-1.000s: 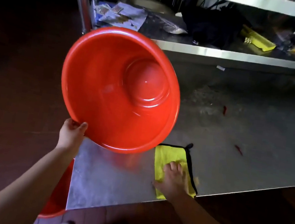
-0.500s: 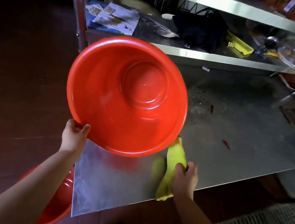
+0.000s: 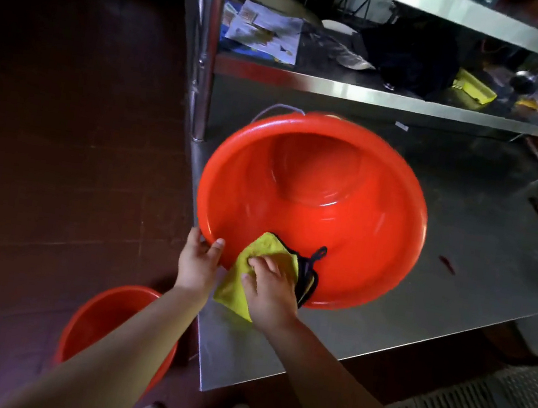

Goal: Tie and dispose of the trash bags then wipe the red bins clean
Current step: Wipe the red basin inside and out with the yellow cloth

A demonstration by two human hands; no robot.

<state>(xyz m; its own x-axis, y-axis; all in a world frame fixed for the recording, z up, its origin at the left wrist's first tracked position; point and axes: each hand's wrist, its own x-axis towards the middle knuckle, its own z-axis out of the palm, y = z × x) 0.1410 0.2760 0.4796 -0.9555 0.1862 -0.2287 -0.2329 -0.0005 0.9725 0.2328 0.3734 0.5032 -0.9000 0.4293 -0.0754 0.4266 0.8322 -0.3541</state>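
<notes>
Presently, 1 red bin [image 3: 354,223] sits tilted on the worktop [image 3: 479,268] near its front left corner, open mouth toward the person, so the inner wall is within reach for wiping. Left hand [image 3: 198,265] grips the near rim, thumb over the lip, apparently to steady the tilt. Right hand [image 3: 271,285] clutches a yellow cloth [image 3: 251,270] with black edging, fingers curled into it, pressing it against the lower inner wall. A 2nd red bin [image 3: 99,321] stands on the floor [image 3: 62,140] below the worktop's left edge, likely awaiting its turn. Printed papers [image 3: 264,32] lie on the shelf [image 3: 379,96] behind; no writing or brand is legible.
</notes>
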